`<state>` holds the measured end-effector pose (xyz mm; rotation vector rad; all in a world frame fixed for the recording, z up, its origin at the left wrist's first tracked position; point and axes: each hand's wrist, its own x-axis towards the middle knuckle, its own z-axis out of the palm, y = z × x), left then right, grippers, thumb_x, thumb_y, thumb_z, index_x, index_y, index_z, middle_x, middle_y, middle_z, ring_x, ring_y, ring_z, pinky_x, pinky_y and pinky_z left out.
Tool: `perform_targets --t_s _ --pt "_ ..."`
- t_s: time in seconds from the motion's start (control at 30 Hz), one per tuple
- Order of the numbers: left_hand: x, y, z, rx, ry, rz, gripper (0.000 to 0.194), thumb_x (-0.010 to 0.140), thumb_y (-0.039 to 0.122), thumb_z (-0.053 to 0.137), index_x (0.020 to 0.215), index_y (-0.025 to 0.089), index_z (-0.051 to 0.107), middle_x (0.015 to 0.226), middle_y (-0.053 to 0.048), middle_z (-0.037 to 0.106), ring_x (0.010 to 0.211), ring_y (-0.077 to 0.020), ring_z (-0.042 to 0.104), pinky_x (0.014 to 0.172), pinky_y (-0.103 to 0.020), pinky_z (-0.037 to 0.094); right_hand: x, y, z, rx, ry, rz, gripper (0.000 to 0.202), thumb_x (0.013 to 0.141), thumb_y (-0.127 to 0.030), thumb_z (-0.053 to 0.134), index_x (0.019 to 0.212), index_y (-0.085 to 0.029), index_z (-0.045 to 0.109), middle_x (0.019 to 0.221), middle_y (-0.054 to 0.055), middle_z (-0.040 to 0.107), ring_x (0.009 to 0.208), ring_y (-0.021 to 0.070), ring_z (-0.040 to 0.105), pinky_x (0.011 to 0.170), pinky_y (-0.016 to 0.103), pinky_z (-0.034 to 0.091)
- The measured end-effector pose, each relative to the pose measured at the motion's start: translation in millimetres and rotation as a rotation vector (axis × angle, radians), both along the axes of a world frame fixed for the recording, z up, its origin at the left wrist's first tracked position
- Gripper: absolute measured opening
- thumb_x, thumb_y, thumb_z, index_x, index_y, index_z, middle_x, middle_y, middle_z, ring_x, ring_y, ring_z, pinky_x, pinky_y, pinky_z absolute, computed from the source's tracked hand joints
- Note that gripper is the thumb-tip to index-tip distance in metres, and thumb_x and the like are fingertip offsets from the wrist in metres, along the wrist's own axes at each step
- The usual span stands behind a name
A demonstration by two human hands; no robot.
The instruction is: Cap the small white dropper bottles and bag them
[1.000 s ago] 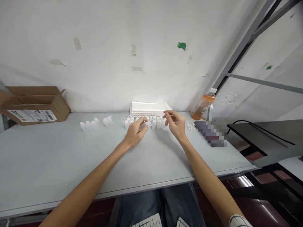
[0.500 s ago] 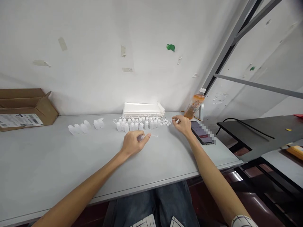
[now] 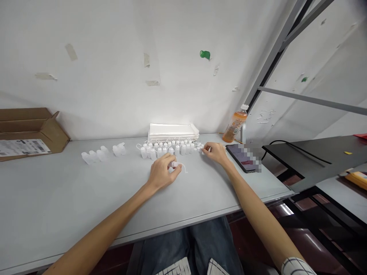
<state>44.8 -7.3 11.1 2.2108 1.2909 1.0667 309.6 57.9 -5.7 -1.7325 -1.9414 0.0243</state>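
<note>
Left hand holds a small translucent white plastic bottle just above the light grey counter, fingers closed around its body; a thin, curved white strand extends from it to the right. Right hand is at a cluster of small white plastic pieces, thumb and fingertips narrow, nearly together; cannot tell whether a piece is pinched. Between and beyond the hands, rows of upright capped white bottles stand in front of a stack of flat white trays. Similar uncapped translucent bottles lie to the left in two groups, nearer the open brown cardboard box. Right of the rows: a dark flat phone, partly pixelated, and a clear orange-drink bottle with white cap, near the wall.
</note>
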Motion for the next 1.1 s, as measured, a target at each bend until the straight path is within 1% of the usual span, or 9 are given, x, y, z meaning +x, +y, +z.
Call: perform_targets --t_s 0.17,0.3,0.37,0.43,0.57,0.7,0.87,0.97,1.1 --pt "-1 0 6.1 -0.107 -0.070 0.041 0.046 0.092 0.047 0.039 0.056 0.018 0.040 0.064 0.001 0.046 0.057 -0.0120 0.043 0.057 -0.026 0.030 -12 -8 5.6 -0.102 -0.106 0.063 0.012 0.079 -0.025 0.059 0.074 -0.020 0.069 0.069 0.001 0.070 0.064 0.0151 0.058 0.058 0.025 0.030" --pt "-1 -1 8.9 -0.178 -0.134 0.039 0.053 0.095 0.048 0.029 0.058 0.018 0.052 0.066 -0.001 0.055 0.061 -0.0143 0.049 0.064 -0.028 0.036 -18 -12 9.7 -0.158 -0.183 0.094 0.011 0.078 -0.027 0.061 0.079 -0.021 0.071 0.073 0.002 0.072 0.071 0.0177 0.061 0.059 0.026 0.029" --pt "-1 1 8.0 -0.166 -0.146 0.030 0.054 0.096 0.047 0.028 0.062 0.018 0.059 0.065 -0.001 0.055 0.062 -0.0148 0.051 0.066 -0.028 0.037 -19 -13 10.7 -0.170 -0.178 0.125 0.011 0.077 -0.025 0.062 0.078 -0.020 0.071 0.072 0.002 0.071 0.070 0.0177 0.061 0.060 0.026 0.030" --pt "-1 3 5.8 -0.144 -0.163 0.014 0.054 0.096 0.048 0.031 0.066 0.018 0.064 0.063 0.000 0.053 0.061 -0.0147 0.051 0.066 -0.027 0.038 -18 -13 11.8 -0.176 -0.081 0.171 0.010 0.076 -0.024 0.062 0.077 -0.019 0.071 0.069 0.002 0.069 0.065 0.0159 0.059 0.060 0.026 0.033" --pt "-2 10 -1.0 -0.144 -0.179 0.002 0.054 0.092 0.054 0.039 0.064 0.017 0.066 0.060 -0.001 0.056 0.059 -0.0145 0.052 0.061 -0.027 0.039 -23 -18 16.6 -0.326 0.340 0.363 0.015 0.076 -0.029 0.063 0.078 -0.015 0.070 0.059 0.000 0.063 0.053 0.0126 0.056 0.056 0.025 0.040" --pt "-2 16 -9.5 -0.258 -0.178 0.032 0.056 0.091 0.055 0.038 0.062 0.016 0.065 0.062 -0.003 0.063 0.065 -0.0170 0.057 0.060 -0.027 0.039 -40 -27 20.3 -0.515 0.612 0.561 0.021 0.074 -0.034 0.070 0.083 -0.014 0.070 0.068 0.003 0.066 0.055 0.0127 0.061 0.047 0.022 0.038" --pt "-1 20 -21.4 -0.315 -0.109 0.033 0.055 0.091 0.051 0.037 0.055 0.016 0.059 0.056 -0.003 0.059 0.058 -0.0155 0.051 0.055 -0.026 0.035 -63 -37 15.6 -0.583 0.747 0.688 0.027 0.072 -0.035 0.074 0.088 -0.014 0.069 0.069 0.003 0.067 0.057 0.0145 0.064 0.044 0.021 0.042" --pt "0 20 -24.3 -0.304 -0.110 0.064 0.055 0.090 0.052 0.038 0.050 0.017 0.053 0.048 0.000 0.048 0.053 -0.0134 0.044 0.052 -0.025 0.031 -72 -39 10.1 -0.550 0.769 0.698 0.028 0.072 -0.035 0.075 0.089 -0.013 0.069 0.065 0.002 0.066 0.057 0.0150 0.064 0.043 0.022 0.044" --pt "1 18 -20.8 -0.338 -0.156 0.094 0.056 0.089 0.056 0.039 0.055 0.016 0.058 0.045 0.002 0.037 0.050 -0.0124 0.038 0.051 -0.025 0.029 -78 -41 4.5 -0.517 0.774 0.671 0.030 0.073 -0.036 0.075 0.092 -0.013 0.068 0.061 0.002 0.065 0.056 0.0141 0.062 0.044 0.021 0.045"
